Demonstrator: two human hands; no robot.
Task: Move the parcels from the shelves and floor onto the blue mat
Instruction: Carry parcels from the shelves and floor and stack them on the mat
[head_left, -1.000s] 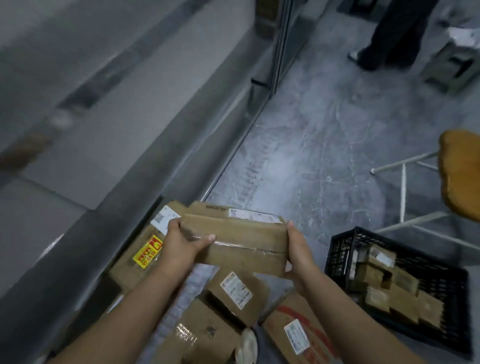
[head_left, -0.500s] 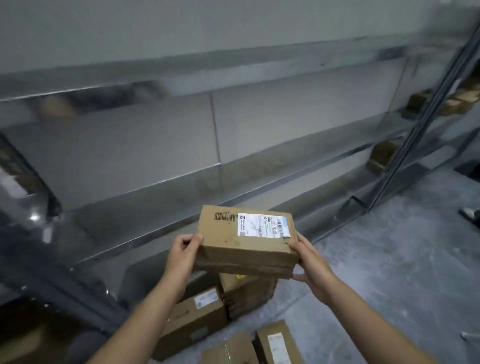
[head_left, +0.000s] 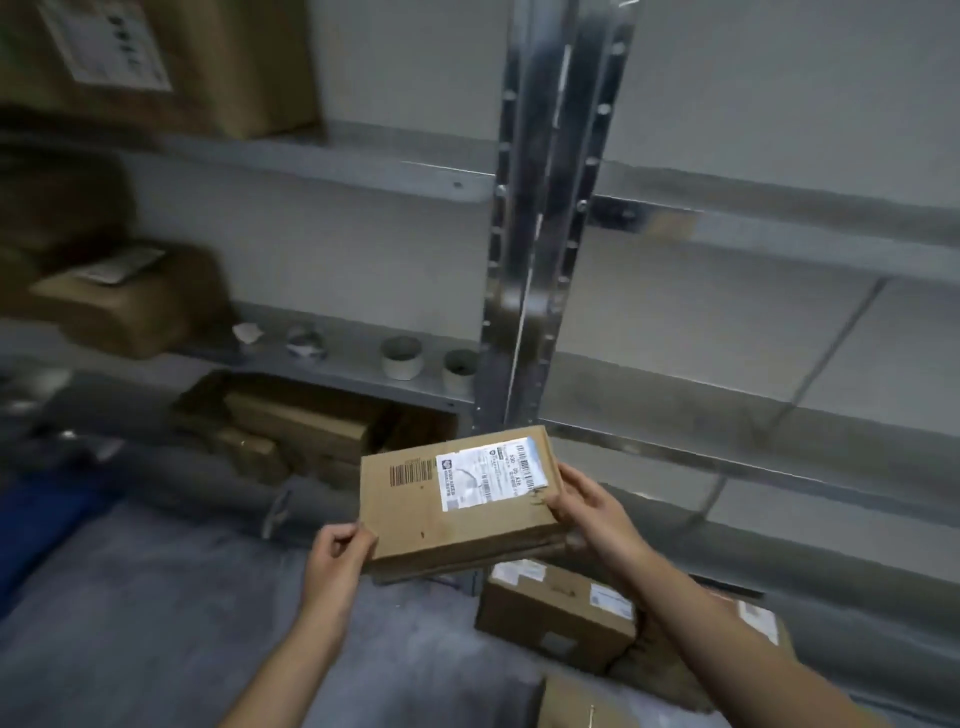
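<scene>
I hold a flat brown cardboard parcel (head_left: 447, 506) with a white shipping label and a barcode on top, in front of me above the floor. My left hand (head_left: 340, 553) grips its near left corner and my right hand (head_left: 584, 506) holds its right edge. A second thin box seems stacked under it. An edge of the blue mat (head_left: 36, 514) shows at the far left on the floor. More parcels (head_left: 556, 608) lie on the floor under my right arm, and others sit on the bottom shelf (head_left: 291, 426).
A metal shelf upright (head_left: 540, 234) stands right behind the parcel. Tape rolls (head_left: 401, 356) sit on the shelf to its left, with big boxes (head_left: 124, 306) further left and above. The shelves (head_left: 779, 431) to the right hold nothing visible. Grey floor (head_left: 156, 623) lies at lower left.
My view has swung left along the shelves, from the floor pile to the upright and the mat's edge. The parcel stays in both hands, lifted from the pile.
</scene>
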